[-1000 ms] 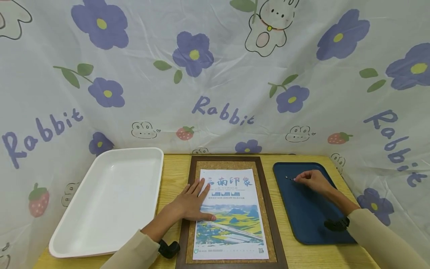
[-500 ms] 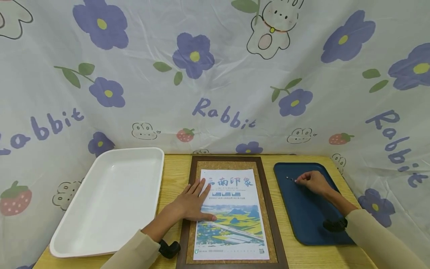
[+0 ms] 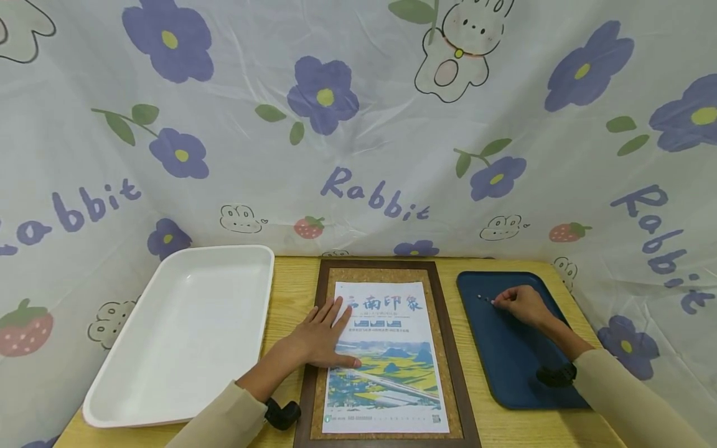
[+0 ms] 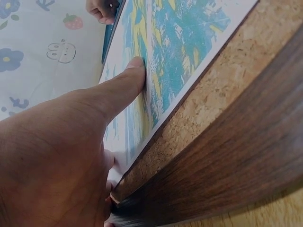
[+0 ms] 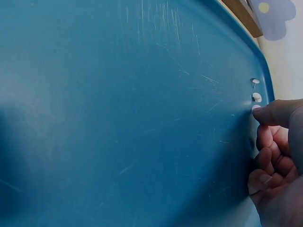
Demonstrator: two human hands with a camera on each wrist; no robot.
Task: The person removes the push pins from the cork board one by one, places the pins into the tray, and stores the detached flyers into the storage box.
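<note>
My left hand (image 3: 319, 342) rests with spread fingers on the left side of a printed poster (image 3: 386, 379), which lies on a cork board (image 3: 448, 398) with a dark brown frame. In the left wrist view its thumb (image 4: 118, 87) lies straight across the picture. Over the blue tray (image 3: 504, 367), my right hand (image 3: 523, 303) pinches a thumbtack (image 5: 256, 108) between thumb and forefinger; only part of its pale head shows. Two more thumbtacks lie beside it near the tray's rim, one tipped thumbtack (image 5: 255, 81) and one white thumbtack (image 5: 256, 97).
A large white tray (image 3: 185, 336) stands left of the board. All of it sits on a wooden table (image 3: 291, 280) backed by a printed curtain (image 3: 370, 124). A tiny dark dot (image 3: 342, 287) marks the poster's upper left corner.
The head view has shifted very slightly. Both hands keep their places, the left on the poster and the right at the thumbtacks.
</note>
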